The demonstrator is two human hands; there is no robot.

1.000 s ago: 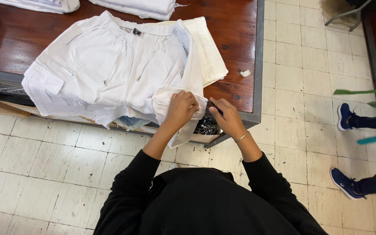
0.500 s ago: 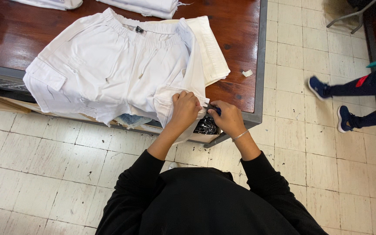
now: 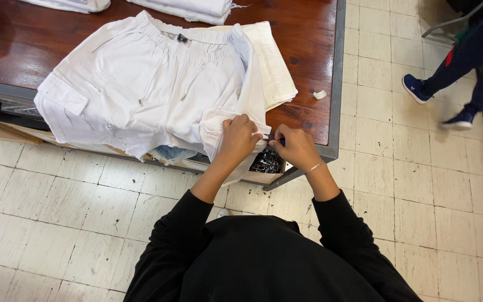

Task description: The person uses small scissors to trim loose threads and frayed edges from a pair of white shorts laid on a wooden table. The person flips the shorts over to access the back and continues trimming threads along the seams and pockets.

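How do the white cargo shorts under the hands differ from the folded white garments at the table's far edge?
The white cargo shorts lie spread open, legs hanging over the table edge, gripped by left hand and right hand; the folded white garments are compact, untouched and partly out of frame. Both are white fabric.

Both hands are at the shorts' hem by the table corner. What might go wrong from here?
The shorts hang well over the table edge, so a tug from the left hand or right hand may drag them to the floor. They may also snag on the dark metal clutter just under the corner.
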